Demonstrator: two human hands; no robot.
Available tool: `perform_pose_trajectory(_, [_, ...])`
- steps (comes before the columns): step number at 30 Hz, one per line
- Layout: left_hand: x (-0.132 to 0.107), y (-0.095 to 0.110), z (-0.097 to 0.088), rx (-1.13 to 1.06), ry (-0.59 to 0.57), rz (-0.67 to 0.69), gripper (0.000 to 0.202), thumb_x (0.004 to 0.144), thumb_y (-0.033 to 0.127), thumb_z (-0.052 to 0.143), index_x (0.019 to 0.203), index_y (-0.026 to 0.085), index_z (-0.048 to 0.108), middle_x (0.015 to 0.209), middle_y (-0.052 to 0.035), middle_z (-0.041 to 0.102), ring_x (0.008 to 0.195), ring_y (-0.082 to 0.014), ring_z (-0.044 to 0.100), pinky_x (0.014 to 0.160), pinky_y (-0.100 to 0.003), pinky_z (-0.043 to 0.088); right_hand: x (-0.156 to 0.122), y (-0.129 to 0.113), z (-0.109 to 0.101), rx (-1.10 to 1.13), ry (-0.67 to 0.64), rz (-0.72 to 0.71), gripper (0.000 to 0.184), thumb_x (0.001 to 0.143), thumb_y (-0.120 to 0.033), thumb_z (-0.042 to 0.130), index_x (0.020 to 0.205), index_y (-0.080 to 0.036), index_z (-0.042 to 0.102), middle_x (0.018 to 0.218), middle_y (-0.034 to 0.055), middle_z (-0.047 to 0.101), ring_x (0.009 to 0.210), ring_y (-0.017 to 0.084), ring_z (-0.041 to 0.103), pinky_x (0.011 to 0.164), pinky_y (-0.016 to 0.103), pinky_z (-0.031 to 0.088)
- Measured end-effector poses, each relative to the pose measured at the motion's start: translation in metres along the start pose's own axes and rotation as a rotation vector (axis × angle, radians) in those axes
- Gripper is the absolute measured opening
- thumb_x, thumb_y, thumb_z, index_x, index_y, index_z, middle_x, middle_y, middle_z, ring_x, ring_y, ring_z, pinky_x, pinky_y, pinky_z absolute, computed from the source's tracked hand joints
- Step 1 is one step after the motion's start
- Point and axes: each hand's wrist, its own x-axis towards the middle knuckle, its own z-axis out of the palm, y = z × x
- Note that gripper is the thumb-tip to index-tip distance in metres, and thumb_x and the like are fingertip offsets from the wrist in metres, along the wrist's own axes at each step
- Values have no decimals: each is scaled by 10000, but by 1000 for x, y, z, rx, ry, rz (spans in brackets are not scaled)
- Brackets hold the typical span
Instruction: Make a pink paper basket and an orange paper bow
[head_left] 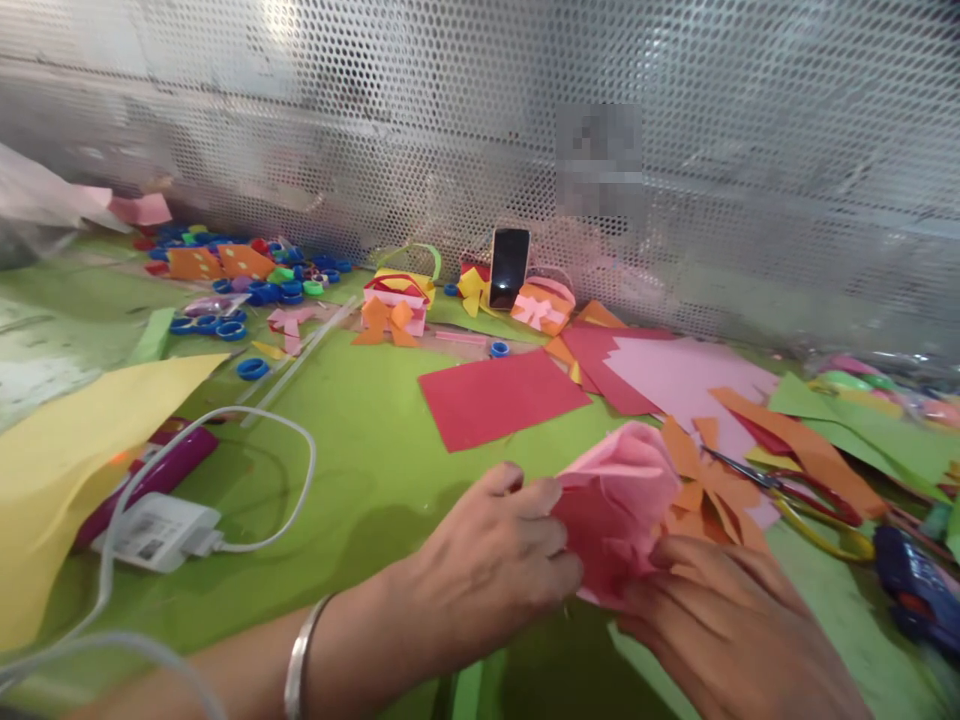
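Observation:
Between my two hands is a folded pink paper piece (637, 470) with an open, red-shaded inside. My left hand (495, 550) grips its left edge with curled fingers. At the lower right edge, my right hand (727, 620) has its fingers closed on the same paper; the fingertips are partly hidden. Just behind the paper lie orange paper strips (705, 500) shaped like a bow. Scissors with red and yellow handles (795, 500) rest to the right of them. A flat red paper sheet (502, 398) lies beyond my left hand.
Small paper bags with bows (394, 308) and a phone (510, 268) stand along the perforated metal wall (420, 120). A white charger (161, 530) with a looping cable lies left. Blue rings (262, 290) are heaped at back left. A dark blue tool (919, 590) sits far right.

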Motion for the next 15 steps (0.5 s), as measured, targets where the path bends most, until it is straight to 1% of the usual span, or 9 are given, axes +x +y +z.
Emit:
perform_pose_trajectory(2, [0,-1,-1,5,41,35,227,909,168,605,697,203,533,602,41,591,837,-172,533,802,-361,319,0,2,-1,39,35,73,440,1036,-295,334,766,-255,680,702,-3,695,884,214,607,778,378,340])
perform_pose_trajectory(4, [0,1,-1,50,50,41,247,911,140,585,681,195,515,555,35,565,820,-178,535,845,-372,308,0,3,-1,72,35,79,449,1040,-306,337,745,-258,672,660,-10,675,850,196,600,751,361,327])
perform_pose_trajectory(6, [1,4,-1,93,14,41,237,925,139,554,697,191,517,547,27,552,781,-179,524,793,-366,310,1,2,0,39,23,52,441,1043,-324,336,755,-257,664,646,-15,660,811,192,583,712,358,304])
perform_pose_trajectory(9, [2,8,-1,111,-31,34,200,951,138,505,759,183,542,587,18,568,733,-173,508,726,-360,304,1,0,2,-31,-8,21,420,1046,-351,310,829,-250,655,662,-17,645,794,201,551,684,358,280])
perform_pose_trajectory(10, [2,10,0,105,-37,28,199,951,138,506,761,184,542,591,21,566,724,-171,506,719,-358,304,1,-1,3,-33,-13,9,413,1046,-330,309,817,-242,642,648,-15,629,770,200,539,671,355,275])
perform_pose_trajectory(12, [2,12,2,105,-54,11,209,933,149,545,728,188,529,589,27,553,722,-169,507,702,-354,302,3,-1,3,-20,-11,-1,404,1027,-240,327,737,-224,607,611,-4,593,694,194,512,632,351,261])
perform_pose_trajectory(15, [4,14,6,153,-96,-3,197,879,167,623,705,194,534,613,22,566,730,-177,510,633,-348,279,7,-1,2,-26,32,8,382,923,-73,371,613,-220,538,547,10,547,599,181,484,593,345,260])
